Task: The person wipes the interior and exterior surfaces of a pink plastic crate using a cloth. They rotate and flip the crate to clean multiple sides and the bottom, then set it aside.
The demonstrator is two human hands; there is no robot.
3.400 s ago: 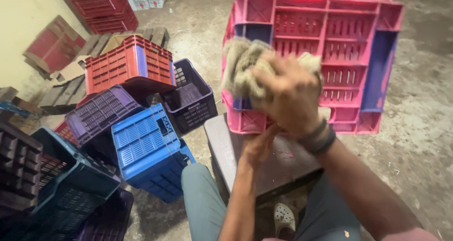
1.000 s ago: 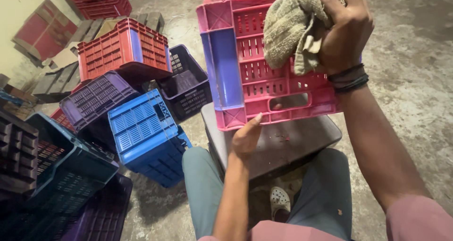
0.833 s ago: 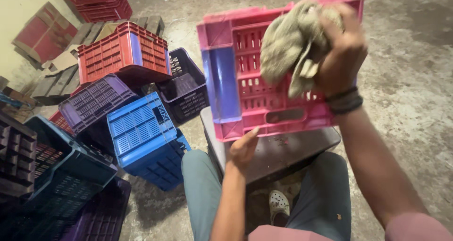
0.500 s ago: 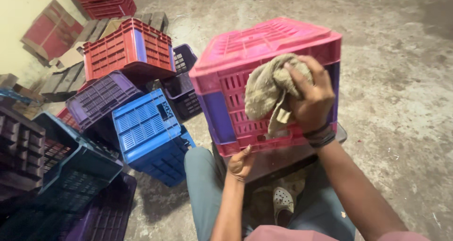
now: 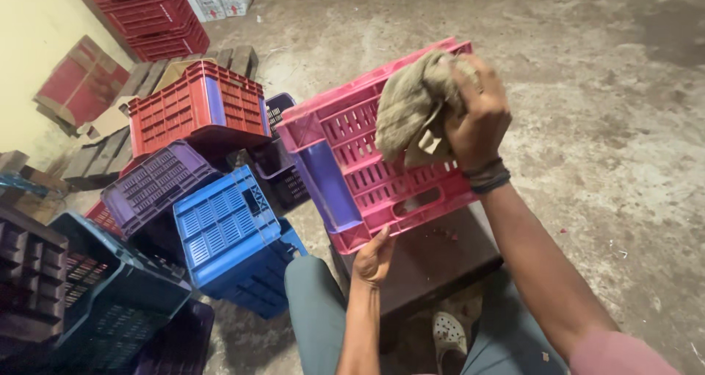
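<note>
The right hand (image 5: 477, 114) is clamped on a bunched beige rag (image 5: 407, 111), pressing it against the slotted side of a pink crate (image 5: 352, 169). The crate stands tilted on the near left corner of a dark surface (image 5: 433, 261), its lower edge propped by the left hand (image 5: 373, 257), whose fingers curl under the bottom rim. Just left of it on the floor (image 5: 624, 125) lie a blue crate (image 5: 228, 228), a purple crate (image 5: 150, 184) and a red crate (image 5: 194, 103)

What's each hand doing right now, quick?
Left hand: propping the lower edge of the pink crate, grip not clear.
Right hand: closed on a beige cloth, pressing it against the crate's side.
</note>
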